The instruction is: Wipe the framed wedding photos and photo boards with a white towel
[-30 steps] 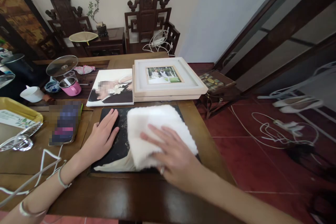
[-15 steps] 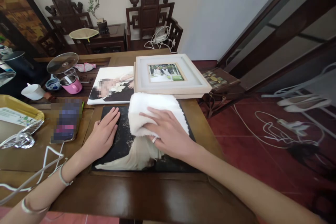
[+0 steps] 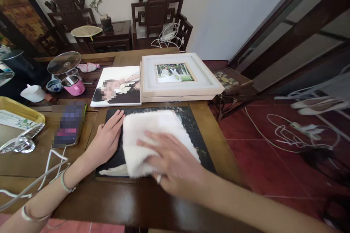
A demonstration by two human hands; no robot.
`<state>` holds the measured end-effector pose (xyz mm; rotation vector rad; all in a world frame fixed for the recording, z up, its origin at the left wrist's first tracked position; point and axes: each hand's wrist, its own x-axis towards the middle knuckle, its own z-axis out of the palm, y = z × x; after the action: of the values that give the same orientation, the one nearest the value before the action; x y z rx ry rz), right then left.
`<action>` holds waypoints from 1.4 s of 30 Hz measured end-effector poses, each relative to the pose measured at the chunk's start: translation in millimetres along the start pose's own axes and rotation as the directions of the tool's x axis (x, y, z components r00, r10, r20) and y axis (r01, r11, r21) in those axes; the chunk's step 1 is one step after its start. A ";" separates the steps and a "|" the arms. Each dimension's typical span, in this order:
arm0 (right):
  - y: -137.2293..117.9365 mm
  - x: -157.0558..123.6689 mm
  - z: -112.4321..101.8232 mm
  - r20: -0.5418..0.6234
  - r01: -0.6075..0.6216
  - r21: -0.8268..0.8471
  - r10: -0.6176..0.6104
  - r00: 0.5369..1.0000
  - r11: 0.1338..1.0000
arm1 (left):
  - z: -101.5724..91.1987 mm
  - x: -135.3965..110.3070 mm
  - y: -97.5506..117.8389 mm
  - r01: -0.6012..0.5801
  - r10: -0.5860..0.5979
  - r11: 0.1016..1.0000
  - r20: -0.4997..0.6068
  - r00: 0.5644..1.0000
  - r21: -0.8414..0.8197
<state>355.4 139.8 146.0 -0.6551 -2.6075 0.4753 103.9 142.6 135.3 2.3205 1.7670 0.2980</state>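
Observation:
A dark photo panel (image 3: 191,123) lies flat on the wooden table, with a pale draped fabric shape printed along its near edge. My left hand (image 3: 108,140) rests on the panel's left side, fingers stretched out and holding nothing. Under my right hand (image 3: 171,162) is a white fluffy cloth (image 3: 150,131), pressed against the panel and covering much of its middle. The right fingers lie over the cloth and are slightly blurred; the thumb side is partly hidden by it. A ring shows on that hand.
Behind the panel lie a white-edged photo print (image 3: 117,87) and stacked pale picture frames (image 3: 180,76). To the left are a phone (image 3: 69,123), a pink mug (image 3: 73,85), a yellow tray (image 3: 35,114) and white cables (image 3: 49,164). The table's right edge drops to a red floor (image 3: 251,167).
My right hand has drawn the cloth toward me and slightly left, uncovering the panel's far edge and covering most of the printed fabric. My left hand stays in place.

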 end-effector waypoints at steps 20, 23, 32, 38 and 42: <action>-11.8 -24.6 4.6 -0.008 0.036 -0.007 -0.036 0.999 0.999 | 3.1 -0.8 -3.6 -0.013 0.012 1.000 -0.042 0.999 -0.021; 19.8 -3.5 -4.7 -0.057 -0.122 -0.084 0.117 0.991 0.989 | 3.5 -1.7 -4.0 -0.016 0.014 0.999 -0.046 0.999 -0.033; -15.1 38.8 12.3 0.118 -0.010 -0.123 0.025 0.993 0.992 | -1.4 -0.7 -4.0 -0.033 -0.132 0.917 -0.382 0.915 -0.397; -44.1 -2.6 15.6 0.090 0.351 -0.072 -0.344 0.935 0.934 | 0.0 -0.2 -4.7 -0.013 -0.189 0.898 -0.410 0.893 -0.441; -31.0 -40.1 1.2 -0.051 0.154 -0.039 -0.156 0.986 0.987 | 4.6 -0.3 -1.0 -0.047 -0.045 0.969 -0.364 0.930 -0.241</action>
<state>375.7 93.3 145.6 -0.4645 -2.5951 0.3600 104.2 142.4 130.5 2.1909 1.7590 0.9518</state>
